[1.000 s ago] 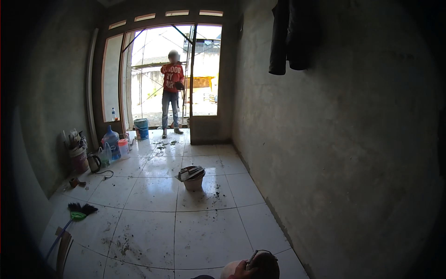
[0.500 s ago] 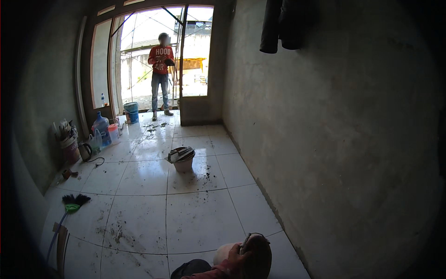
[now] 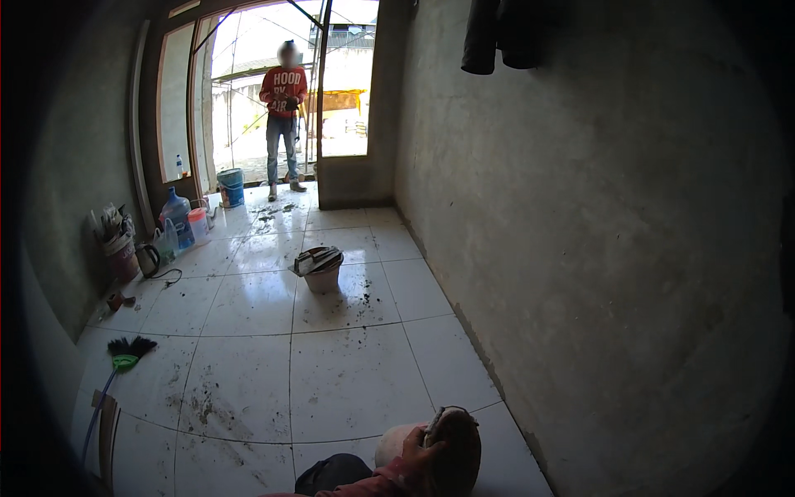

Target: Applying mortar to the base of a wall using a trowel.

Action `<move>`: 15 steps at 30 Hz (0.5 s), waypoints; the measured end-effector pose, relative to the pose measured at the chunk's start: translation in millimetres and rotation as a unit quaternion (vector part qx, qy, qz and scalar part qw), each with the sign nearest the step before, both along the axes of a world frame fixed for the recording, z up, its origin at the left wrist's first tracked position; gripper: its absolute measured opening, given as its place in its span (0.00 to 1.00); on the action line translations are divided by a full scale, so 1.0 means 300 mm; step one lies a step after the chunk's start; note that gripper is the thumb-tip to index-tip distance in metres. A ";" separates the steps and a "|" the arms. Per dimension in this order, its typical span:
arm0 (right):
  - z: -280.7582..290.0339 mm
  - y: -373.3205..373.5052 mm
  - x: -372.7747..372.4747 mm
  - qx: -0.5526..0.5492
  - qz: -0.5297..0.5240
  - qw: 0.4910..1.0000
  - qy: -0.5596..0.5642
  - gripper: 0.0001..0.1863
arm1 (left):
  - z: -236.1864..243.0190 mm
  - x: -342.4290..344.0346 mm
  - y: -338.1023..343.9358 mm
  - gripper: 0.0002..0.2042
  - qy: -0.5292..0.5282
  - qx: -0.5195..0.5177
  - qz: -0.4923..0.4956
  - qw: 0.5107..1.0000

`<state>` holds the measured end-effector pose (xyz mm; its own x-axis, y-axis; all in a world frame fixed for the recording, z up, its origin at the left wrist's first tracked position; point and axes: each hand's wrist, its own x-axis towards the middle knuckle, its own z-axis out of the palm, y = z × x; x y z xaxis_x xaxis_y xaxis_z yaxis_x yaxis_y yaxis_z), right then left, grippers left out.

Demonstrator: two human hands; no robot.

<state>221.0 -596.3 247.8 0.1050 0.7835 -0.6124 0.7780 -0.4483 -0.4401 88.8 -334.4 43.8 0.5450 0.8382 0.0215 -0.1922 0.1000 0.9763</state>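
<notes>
At the lower edge, right of the middle, my left hand point(image 3: 419, 457) comes in from the left in a reddish sleeve. Its fingers close over the grey, crusted rim of a pale bucket point(image 3: 392, 445). The bucket leans over, and its dark round mouth faces right; what lies inside is too dark to make out. Beside the forearm shows a dark, rounded knee point(image 3: 333, 472). My right hand is out of the picture.
A small bucket holding flat tools point(image 3: 323, 280) stands mid-floor. Left are a broom point(image 3: 124, 362), a kettle point(image 3: 148, 260), a water jug point(image 3: 176, 217) and a tool bucket point(image 3: 122, 258). A person in red point(image 3: 284, 93) stands in the doorway near a blue bucket point(image 3: 231, 189). A bare wall point(image 3: 596, 248) runs along the right.
The whole view has shifted slightly, so the room sits higher and a little left. My left hand keeps its grip on the bucket's rim. The person in the doorway has shifted their arms slightly.
</notes>
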 end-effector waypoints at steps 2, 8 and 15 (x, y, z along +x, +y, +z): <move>0.035 0.019 -0.014 -0.061 -0.058 0.995 0.048 0.30 | 0.009 0.000 0.002 0.28 -0.024 0.003 0.002 1.000; 0.007 0.013 -0.004 -0.014 0.007 1.000 0.008 0.30 | 0.044 0.003 0.001 0.26 -0.049 -0.030 -0.013 0.998; 0.010 0.021 -0.003 -0.053 -0.019 0.998 0.016 0.29 | 0.025 0.017 0.031 0.27 -0.031 -0.015 -0.007 0.999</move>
